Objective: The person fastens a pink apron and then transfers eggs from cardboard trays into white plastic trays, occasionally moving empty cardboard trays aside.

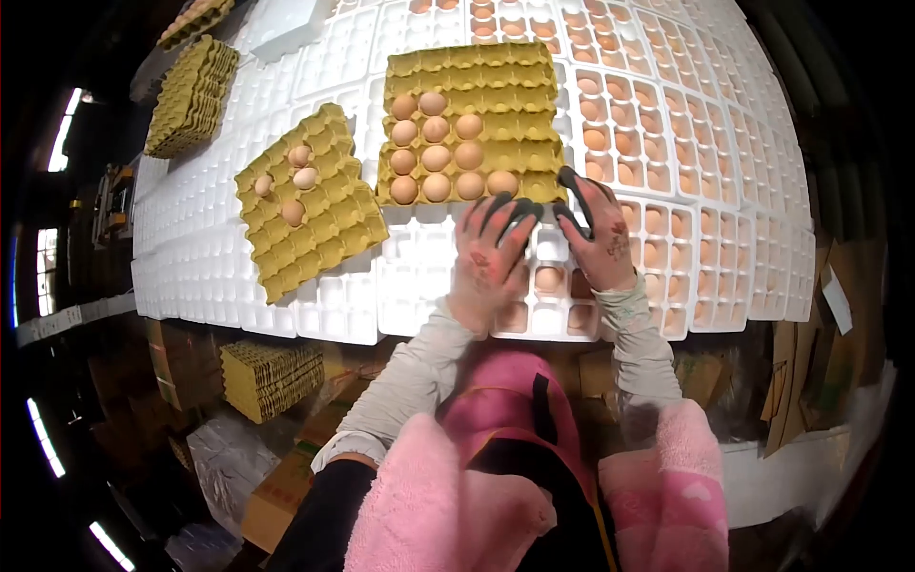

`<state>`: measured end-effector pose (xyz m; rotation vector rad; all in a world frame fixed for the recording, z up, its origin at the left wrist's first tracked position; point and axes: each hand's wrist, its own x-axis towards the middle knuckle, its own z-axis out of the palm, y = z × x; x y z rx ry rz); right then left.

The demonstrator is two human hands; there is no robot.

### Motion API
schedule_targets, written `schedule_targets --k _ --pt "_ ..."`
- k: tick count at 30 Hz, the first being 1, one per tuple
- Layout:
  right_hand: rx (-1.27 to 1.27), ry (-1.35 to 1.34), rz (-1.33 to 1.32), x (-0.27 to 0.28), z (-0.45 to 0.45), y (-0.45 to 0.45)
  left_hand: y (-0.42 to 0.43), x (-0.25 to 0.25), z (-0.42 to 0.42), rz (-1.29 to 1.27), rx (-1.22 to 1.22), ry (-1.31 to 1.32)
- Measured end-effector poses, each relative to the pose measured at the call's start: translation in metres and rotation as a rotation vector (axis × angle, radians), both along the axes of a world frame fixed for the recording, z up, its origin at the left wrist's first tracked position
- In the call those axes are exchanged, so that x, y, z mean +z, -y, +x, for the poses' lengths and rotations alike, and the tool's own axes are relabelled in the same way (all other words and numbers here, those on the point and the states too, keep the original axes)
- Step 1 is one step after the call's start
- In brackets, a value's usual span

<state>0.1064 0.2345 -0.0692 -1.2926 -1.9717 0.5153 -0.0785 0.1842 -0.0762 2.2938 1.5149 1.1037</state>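
Observation:
Both hands wear pink gloves with dark fingertips. My left hand is over a white foam tray, at the front edge of a yellow-brown pulp egg tray. Its fingers are apart and bent downward; what lies under the palm is hidden. My right hand is at that pulp tray's front right corner, thumb and forefinger apart with nothing visible between them. Brown eggs fill several cups on the left of the pulp tray, with one egg near my left fingertips. Another egg sits in the foam between my wrists.
A second pulp tray with several eggs lies angled at the left. Foam trays holding eggs spread across the right. Stacked pulp trays stand at the back left and below the table. Cardboard boxes are under the front edge.

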Motion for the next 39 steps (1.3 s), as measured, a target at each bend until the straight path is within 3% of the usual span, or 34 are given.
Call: schedule_targets --k 2,3,4,6,7,8,10,11,12,13,14,15,16,18,19,20,21,22,24,25,26,28,29,30,31,32,33,34,36,37,39 --pt "0.172 0.396 0.194 -0.003 -0.042 -0.034 -0.045 -0.001 -0.050 -0.063 0.059 -0.178" --pt "0.278 0.652 0.103 -0.007 -0.056 -0.047 -0.061 -0.006 -0.063 -0.113 -0.007 -0.298" --pt "0.303 0.672 0.198 -0.027 -0.060 -0.057 -0.073 -0.011 -0.076 -0.173 -0.073 -0.416" --pt "0.261 0.369 -0.052 -0.008 -0.056 -0.060 -0.088 -0.013 -0.084 -0.200 -0.161 -0.419" --pt "0.237 0.085 -0.253 0.002 -0.050 -0.065 -0.089 -0.011 -0.091 -0.230 -0.179 -0.361" --pt "0.154 -0.344 -0.627 0.027 -0.052 -0.068 -0.088 -0.009 -0.096 -0.262 -0.194 -0.298" --pt "0.143 -0.933 -0.778 0.021 -0.048 -0.100 -0.096 0.008 -0.119 -0.456 -0.185 0.380" --pt "0.196 -0.952 -0.890 0.026 -0.054 -0.118 -0.108 0.024 -0.134 -0.620 -0.161 0.844" --pt "0.208 -0.730 -0.849 0.017 -0.063 -0.136 -0.127 0.031 -0.152 -0.771 -0.127 1.309" --pt "0.295 -0.277 -0.667 0.019 -0.081 -0.153 -0.149 0.018 -0.176 -0.487 -0.102 0.981" --pt "0.366 0.168 -0.464 0.021 -0.102 -0.162 -0.169 0.012 -0.190 -0.596 -0.128 1.048" --pt "0.300 0.560 -0.054 0.000 -0.114 -0.155 -0.189 0.005 -0.204 -0.707 -0.145 1.114" --pt "0.353 0.628 -0.056 -0.016 -0.119 -0.158 -0.209 -0.001 -0.218 -0.818 -0.153 1.177" --pt "0.273 0.523 -0.144 0.003 -0.120 -0.156 -0.230 0.003 -0.205 -0.537 -0.031 0.061" --pt "0.267 0.129 -0.335 -0.004 -0.112 -0.159 -0.225 0.005 -0.197 -0.415 -0.011 -0.309" --pt "0.249 -0.270 -0.517 -0.010 -0.101 -0.163 -0.228 0.012 -0.192 -0.563 -0.016 -0.522" --pt "0.158 -0.528 -0.798 0.009 -0.102 -0.169 -0.231 0.001 -0.195 -0.570 -0.043 -0.532" --pt "0.118 -0.966 -0.883 0.023 -0.119 -0.166 -0.232 -0.010 -0.199 -0.576 -0.067 -0.541" --pt "0.300 -1.020 -0.985 0.014 -0.125 -0.190 -0.231 -0.014 -0.212 -0.577 -0.063 -0.145" --pt "0.328 -0.696 -0.948 0.016 -0.132 -0.205 -0.228 -0.016 -0.218 -0.576 -0.060 0.051" --pt "0.435 -0.334 -0.492 -0.002 -0.151 -0.215 -0.224 -0.010 -0.223 -0.854 -0.098 0.778" --pt "0.379 0.780 -0.017 0.021 -0.178 -0.210 -0.218 0.000 -0.227 -0.492 -0.187 0.441" --pt "0.386 0.854 -0.096 0.008 -0.182 -0.212 -0.210 0.015 -0.219 -0.448 -0.176 -0.014" --pt "0.398 0.817 -0.055 0.010 -0.180 -0.214 -0.202 0.029 -0.207 -0.377 -0.146 -0.466" --pt "0.319 0.627 0.046 0.007 -0.174 -0.212 -0.202 0.021 -0.203 -0.291 -0.209 -0.757" --pt "0.247 0.434 0.139 -0.002 -0.166 -0.214 -0.202 0.006 -0.200 -0.245 -0.242 -0.785" --pt "0.295 0.038 -0.327 -0.011 -0.154 -0.229 -0.201 0.008 -0.202 -0.308 -0.276 -0.740" --pt "0.239 -0.514 -1.005 -0.003 -0.138 -0.243 -0.204 0.010 -0.205 -0.374 -0.311 -0.692" --pt "0.225 -1.294 -1.139 -0.004 -0.156 -0.258 -0.217 0.019 -0.225 -0.459 -0.244 -0.251" --pt "0.300 -1.508 -1.223 0.002 -0.164 -0.271 -0.243 0.001 -0.247 -0.434 -0.348 0.085" --pt "0.047 -1.383 -1.114 0.001 -0.189 -0.299 -0.296 -0.001 -0.271 -0.505 -0.368 0.598"
